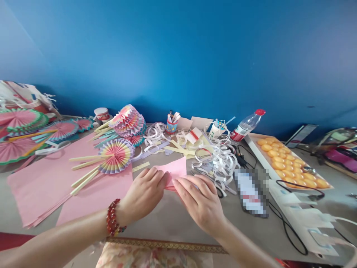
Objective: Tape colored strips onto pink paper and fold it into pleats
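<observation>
A sheet of pink paper (177, 166) stands up between my hands near the front of the table, with layered folds along its lower edge. My left hand (145, 190), below a red bead bracelet, pinches the paper's left side with its fingers curled. On the right side, my right hand (199, 201) grips the folded edge, fingers together and thumb hidden. Left of my hands, a pleated paper fan (116, 156) with pale sticks lies on a stack of larger pink sheets (41, 186). Behind the paper are yellow and lilac paper strips (181, 149).
Curled white strips (223, 163) lie right of centre, near a pen cup (171, 124) and a plastic bottle (247, 126). Farther right are a blurred-out phone (251, 193), a power strip (301, 219), cables and a tray of yellow-orange domes (281, 160). More fans (58, 130) fill the left.
</observation>
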`<state>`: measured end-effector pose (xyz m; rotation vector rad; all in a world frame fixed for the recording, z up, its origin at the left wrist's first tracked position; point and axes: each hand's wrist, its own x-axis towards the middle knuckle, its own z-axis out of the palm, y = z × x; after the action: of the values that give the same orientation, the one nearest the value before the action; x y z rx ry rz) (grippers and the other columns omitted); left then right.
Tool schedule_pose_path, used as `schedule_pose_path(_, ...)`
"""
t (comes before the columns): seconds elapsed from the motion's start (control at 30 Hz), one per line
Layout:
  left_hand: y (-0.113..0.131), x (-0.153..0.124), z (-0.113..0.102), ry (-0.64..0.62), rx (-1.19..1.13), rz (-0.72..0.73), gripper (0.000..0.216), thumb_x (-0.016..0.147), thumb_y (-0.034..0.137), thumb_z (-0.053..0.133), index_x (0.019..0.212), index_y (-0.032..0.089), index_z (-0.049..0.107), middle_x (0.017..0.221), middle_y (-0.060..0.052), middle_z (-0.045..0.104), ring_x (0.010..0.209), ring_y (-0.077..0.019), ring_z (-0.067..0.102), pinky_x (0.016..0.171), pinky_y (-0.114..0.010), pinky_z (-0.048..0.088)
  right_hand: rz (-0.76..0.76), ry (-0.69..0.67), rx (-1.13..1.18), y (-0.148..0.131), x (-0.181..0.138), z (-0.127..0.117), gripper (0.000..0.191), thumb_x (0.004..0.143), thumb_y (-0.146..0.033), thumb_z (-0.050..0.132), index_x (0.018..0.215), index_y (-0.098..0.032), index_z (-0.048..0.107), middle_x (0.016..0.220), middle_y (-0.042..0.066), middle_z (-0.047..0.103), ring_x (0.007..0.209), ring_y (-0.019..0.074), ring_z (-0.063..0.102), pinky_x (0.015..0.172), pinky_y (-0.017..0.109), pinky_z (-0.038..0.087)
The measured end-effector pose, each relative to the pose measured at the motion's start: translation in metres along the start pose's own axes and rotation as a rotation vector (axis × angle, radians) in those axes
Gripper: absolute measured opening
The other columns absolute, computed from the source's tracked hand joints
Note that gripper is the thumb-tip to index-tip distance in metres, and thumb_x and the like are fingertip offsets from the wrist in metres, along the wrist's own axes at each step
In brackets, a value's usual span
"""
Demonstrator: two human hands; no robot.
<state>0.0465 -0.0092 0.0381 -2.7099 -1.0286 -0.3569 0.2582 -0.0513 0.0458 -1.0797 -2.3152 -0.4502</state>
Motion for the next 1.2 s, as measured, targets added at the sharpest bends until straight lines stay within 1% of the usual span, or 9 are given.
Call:
schedule_pose_path(0.13, -0.006, -0.007, 0.004, 0.09, 0.016, 0.106, 0.022, 0.096, 0.013, 0.043, 0.111, 0.016, 0.058, 0.101, -0.009, 0.062, 0.092, -0.0227, 0.055, 0.081, -0.039, 0.044, 0.01, 0.002, 0.034, 0.007, -0.007, 0.008, 0.018, 0.092, -0.009, 0.054, 0.097, -0.022, 0.065, 0.095, 0.002, 0.073, 0.091, 0.0198, 0.06, 0.084, 0.037, 0.042)
schedule_pose_path(0.23, -0.013, -0.016, 0.009, 0.19, 0.03, 0.138, 0.021, 0.097, 0.014, 0.044, 0.113, 0.017, 0.058, 0.104, -0.007, 0.064, 0.09, -0.0208, 0.056, 0.075, -0.036, 0.043, 0.02, -0.037, 0.039, 0.011, -0.021, 0.013, 0.014, 0.092, -0.01, 0.055, 0.093, -0.021, 0.065, 0.092, 0.003, 0.072, 0.085, 0.0197, 0.058, 0.078, 0.036, 0.042)
schedule_pose_path(0.3, -0.015, -0.022, 0.014, 0.202, 0.039, 0.127, 0.023, 0.098, 0.013, 0.044, 0.115, 0.018, 0.058, 0.102, -0.006, 0.065, 0.085, -0.0198, 0.056, 0.072, -0.034, 0.041, 0.023, -0.062, 0.049, 0.011, -0.029, 0.018, 0.014, 0.092, -0.01, 0.055, 0.091, -0.021, 0.064, 0.088, 0.003, 0.07, 0.082, 0.0191, 0.057, 0.076, 0.036, 0.041)
schedule_pose_path(0.43, -0.012, -0.031, 0.027, 0.138, 0.019, 0.155, 0.02, 0.098, 0.014, 0.043, 0.109, 0.017, 0.06, 0.092, -0.005, 0.065, 0.078, -0.0181, 0.054, 0.069, -0.034, 0.04, 0.018, -0.139, 0.067, 0.009, -0.042, 0.03, 0.018, 0.093, -0.011, 0.052, 0.084, -0.02, 0.064, 0.083, 0.004, 0.067, 0.08, 0.0187, 0.055, 0.073, 0.035, 0.04)
schedule_pose_path(0.6, -0.007, -0.04, 0.042, 0.041, -0.015, 0.172, 0.016, 0.097, 0.014, 0.046, 0.095, 0.015, 0.061, 0.085, -0.005, 0.062, 0.077, -0.0187, 0.053, 0.072, -0.035, 0.041, -0.004, -0.242, 0.094, 0.006, -0.054, 0.04, 0.02, 0.093, -0.009, 0.048, 0.084, -0.018, 0.064, 0.083, 0.005, 0.066, 0.081, 0.0191, 0.054, 0.073, 0.034, 0.041)
schedule_pose_path(0.73, -0.007, -0.045, 0.045, -0.008, -0.092, 0.171, 0.017, 0.097, 0.013, 0.044, 0.098, 0.014, 0.061, 0.089, -0.006, 0.063, 0.079, -0.0197, 0.053, 0.073, -0.035, 0.041, 0.002, -0.254, 0.128, 0.008, -0.064, 0.043, 0.018, 0.094, -0.011, 0.048, 0.089, -0.017, 0.064, 0.085, 0.005, 0.065, 0.083, 0.0194, 0.053, 0.075, 0.034, 0.041)
schedule_pose_path(0.83, -0.008, -0.048, 0.045, -0.046, -0.165, 0.16, 0.019, 0.098, 0.014, 0.043, 0.097, 0.014, 0.061, 0.091, -0.007, 0.063, 0.081, -0.0201, 0.053, 0.073, -0.034, 0.042, 0.034, -0.252, 0.167, 0.009, -0.069, 0.045, 0.017, 0.093, -0.011, 0.049, 0.085, -0.017, 0.062, 0.084, 0.004, 0.064, 0.083, 0.0189, 0.052, 0.074, 0.033, 0.041)
schedule_pose_path(1.03, -0.01, -0.047, 0.05, -0.137, -0.33, 0.042, 0.019, 0.099, 0.018, 0.043, 0.097, 0.017, 0.062, 0.093, -0.006, 0.063, 0.085, -0.0204, 0.054, 0.075, -0.033, 0.044, 0.138, -0.338, 0.27, 0.011, -0.061, 0.042, 0.02, 0.097, -0.018, 0.047, 0.08, -0.018, 0.059, 0.082, 0.004, 0.062, 0.08, 0.0174, 0.052, 0.073, 0.03, 0.041)
schedule_pose_path(1.2, -0.009, -0.039, 0.049, -0.212, -0.477, -0.009, 0.019, 0.099, 0.018, 0.043, 0.095, 0.019, 0.062, 0.091, -0.004, 0.063, 0.086, -0.0193, 0.057, 0.078, -0.032, 0.044, 0.16, -0.395, 0.335, 0.009, -0.05, 0.042, 0.014, 0.096, -0.021, 0.049, 0.087, -0.019, 0.06, 0.083, 0.004, 0.061, 0.082, 0.0179, 0.053, 0.073, 0.029, 0.041)
